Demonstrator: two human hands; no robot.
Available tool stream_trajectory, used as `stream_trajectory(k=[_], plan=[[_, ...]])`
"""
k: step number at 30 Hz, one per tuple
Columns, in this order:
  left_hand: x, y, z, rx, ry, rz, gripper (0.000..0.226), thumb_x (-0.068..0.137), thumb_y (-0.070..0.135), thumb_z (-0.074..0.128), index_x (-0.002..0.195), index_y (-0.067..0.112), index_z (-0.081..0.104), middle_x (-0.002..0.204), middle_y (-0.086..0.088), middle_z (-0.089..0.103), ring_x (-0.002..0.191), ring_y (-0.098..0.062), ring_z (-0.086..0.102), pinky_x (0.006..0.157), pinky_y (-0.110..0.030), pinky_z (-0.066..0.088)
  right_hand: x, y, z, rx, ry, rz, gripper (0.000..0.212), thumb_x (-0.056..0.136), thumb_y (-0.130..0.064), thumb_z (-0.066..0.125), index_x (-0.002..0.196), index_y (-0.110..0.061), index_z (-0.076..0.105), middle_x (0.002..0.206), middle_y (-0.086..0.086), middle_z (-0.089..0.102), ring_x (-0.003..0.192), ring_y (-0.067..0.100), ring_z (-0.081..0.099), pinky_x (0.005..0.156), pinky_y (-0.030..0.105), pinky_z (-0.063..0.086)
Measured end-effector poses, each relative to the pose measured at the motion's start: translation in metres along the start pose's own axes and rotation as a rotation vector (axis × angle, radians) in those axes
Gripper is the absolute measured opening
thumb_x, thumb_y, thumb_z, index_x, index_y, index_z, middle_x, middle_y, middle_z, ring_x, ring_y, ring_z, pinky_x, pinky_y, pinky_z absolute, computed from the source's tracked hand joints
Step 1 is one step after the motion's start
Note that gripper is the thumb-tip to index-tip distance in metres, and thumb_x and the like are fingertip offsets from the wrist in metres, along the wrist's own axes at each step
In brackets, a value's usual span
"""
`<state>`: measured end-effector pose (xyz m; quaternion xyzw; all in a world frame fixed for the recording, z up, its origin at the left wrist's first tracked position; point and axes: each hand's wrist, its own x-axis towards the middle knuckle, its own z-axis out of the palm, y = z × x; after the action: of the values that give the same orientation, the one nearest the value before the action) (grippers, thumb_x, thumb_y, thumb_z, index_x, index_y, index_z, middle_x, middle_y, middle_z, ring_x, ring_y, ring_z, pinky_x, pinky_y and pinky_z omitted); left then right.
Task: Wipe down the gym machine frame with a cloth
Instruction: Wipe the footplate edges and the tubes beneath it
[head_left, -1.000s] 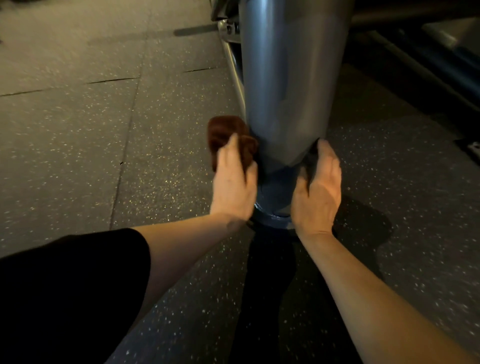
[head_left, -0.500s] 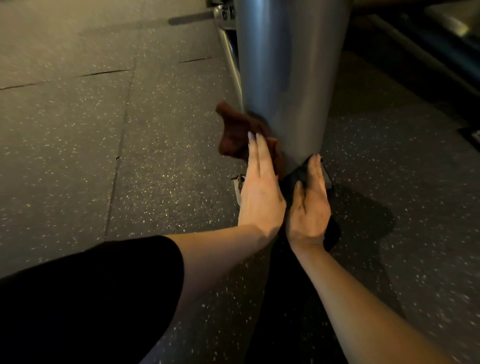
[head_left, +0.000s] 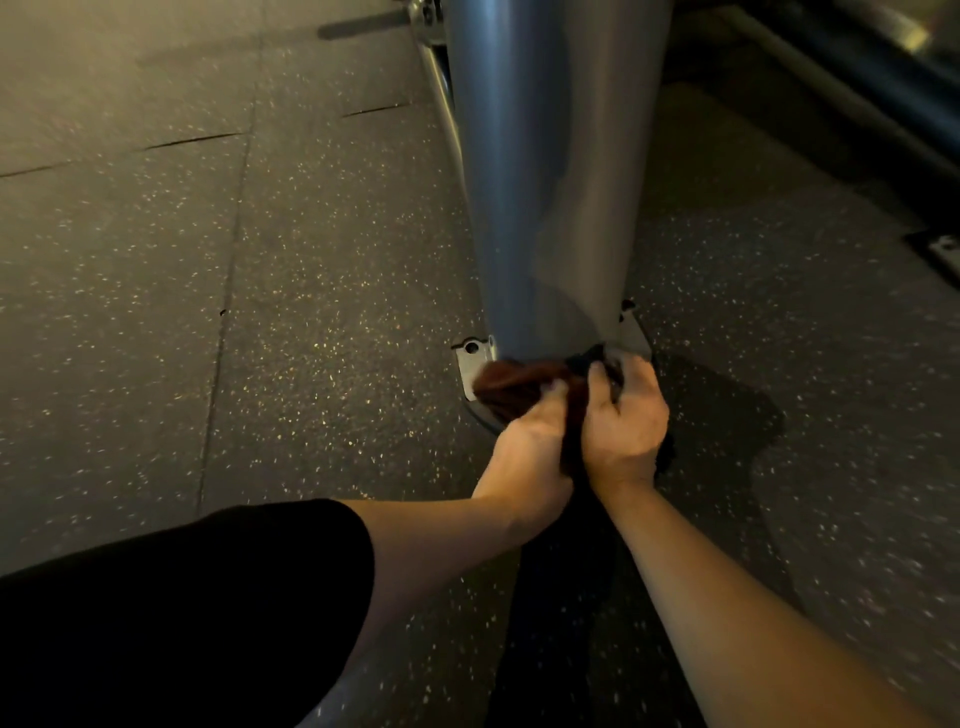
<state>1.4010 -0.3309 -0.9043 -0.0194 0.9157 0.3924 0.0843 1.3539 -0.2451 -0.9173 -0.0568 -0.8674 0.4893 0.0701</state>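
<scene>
Currently both hands, left hand (head_left: 524, 447) and right hand (head_left: 623, 421), grip the brown cloth (head_left: 511, 387) bunched at the post (head_left: 550, 182) foot. Risk: cloth snagging on base plate (head_left: 475, 358) bolt; knuckles scraping.

The scene is dim and warm-toned, with grain in the dark areas. Soft glare streaks run down the tall grey metal column (head_left: 550, 171). A dark shadow pools on the speckled rubber floor (head_left: 218, 322) right of the column's base. Straight floor seams bow near the edges, and the far corners are blurred.
</scene>
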Motion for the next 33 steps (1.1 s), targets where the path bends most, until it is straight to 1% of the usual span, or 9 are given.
stream_trajectory(k=[3,5,8,10,14,17,23,27,33], plan=[[-0.004,0.007,-0.001,0.009,0.019,0.199,0.071,0.076,-0.013,0.056,0.143,0.010,0.044,0.140,-0.010,0.052,0.132,-0.021,0.045,0.112,-0.025,0.032,-0.007,0.009,-0.011,0.201,-0.023,0.139,0.041,0.089,-0.047,0.046,0.089,-0.013,0.069,0.088,0.014,0.069,0.089,0.032,0.064,0.079,0.040,0.045],[0.003,0.016,-0.008,0.003,0.127,0.172,0.065,0.080,-0.009,0.052,0.141,0.011,0.044,0.139,-0.010,0.048,0.128,-0.025,0.045,0.109,-0.027,0.030,-0.008,0.008,-0.019,0.443,-0.097,0.232,0.032,0.088,-0.051,0.047,0.092,-0.028,0.070,0.094,0.009,0.071,0.092,0.027,0.066,0.082,0.046,0.052],[0.019,0.017,-0.021,0.080,0.315,0.133,0.054,0.075,-0.008,0.054,0.127,0.008,0.052,0.129,-0.012,0.042,0.115,-0.031,0.047,0.101,-0.038,0.040,0.000,0.002,-0.027,0.798,-0.245,0.465,0.027,0.097,-0.013,0.047,0.114,-0.024,0.065,0.100,0.004,0.072,0.088,0.020,0.070,0.063,0.035,0.059],[0.024,0.011,-0.028,0.221,0.385,0.162,0.047,0.073,-0.003,0.060,0.119,0.009,0.061,0.125,-0.014,0.044,0.113,-0.031,0.046,0.097,-0.038,0.042,0.002,-0.006,-0.029,0.851,-0.279,0.509,0.033,0.091,0.007,0.047,0.107,-0.015,0.066,0.091,0.004,0.072,0.080,0.018,0.070,0.061,0.032,0.058],[0.021,-0.002,-0.032,0.247,0.456,0.165,0.054,0.079,0.022,0.070,0.128,0.007,0.054,0.131,-0.017,0.039,0.120,-0.033,0.041,0.105,-0.040,0.039,0.007,-0.022,-0.029,0.750,0.042,0.408,0.032,0.083,0.015,0.049,0.078,-0.014,0.061,0.076,0.002,0.064,0.070,0.007,0.063,0.068,0.028,0.052],[0.020,-0.005,-0.036,0.094,0.488,0.055,0.068,0.089,0.019,0.063,0.146,0.003,0.030,0.149,-0.013,0.024,0.137,-0.026,0.031,0.110,-0.029,0.030,0.013,-0.039,-0.027,0.665,0.275,0.262,0.025,0.084,0.007,0.052,0.090,-0.016,0.060,0.086,-0.003,0.063,0.079,0.003,0.061,0.075,0.020,0.049],[0.019,-0.003,-0.039,0.057,0.330,-0.076,0.081,0.087,-0.004,0.042,0.155,0.012,0.000,0.163,0.000,0.002,0.145,-0.018,0.019,0.110,-0.028,0.026,-0.003,-0.036,-0.002,0.057,0.105,-0.124,0.047,0.078,-0.015,0.073,0.122,-0.018,0.057,0.118,0.008,0.050,0.104,0.020,0.054,0.083,0.025,0.044],[0.016,-0.003,-0.037,0.052,0.306,-0.088,0.084,0.087,-0.005,0.042,0.155,0.017,-0.003,0.163,0.007,-0.003,0.140,-0.019,0.028,0.105,-0.029,0.033,-0.025,0.000,0.012,-0.179,-0.060,-0.184,0.048,0.080,-0.007,0.071,0.124,-0.018,0.057,0.121,0.013,0.048,0.107,0.031,0.055,0.088,0.043,0.053],[0.011,-0.010,-0.038,0.037,0.266,-0.079,0.090,0.084,-0.006,0.042,0.155,0.022,-0.005,0.162,0.012,-0.007,0.141,-0.015,0.025,0.105,-0.027,0.031,-0.023,0.008,0.015,-0.261,-0.054,-0.201,0.041,0.080,0.002,0.063,0.117,-0.016,0.059,0.119,0.013,0.050,0.105,0.033,0.054,0.086,0.041,0.051]])
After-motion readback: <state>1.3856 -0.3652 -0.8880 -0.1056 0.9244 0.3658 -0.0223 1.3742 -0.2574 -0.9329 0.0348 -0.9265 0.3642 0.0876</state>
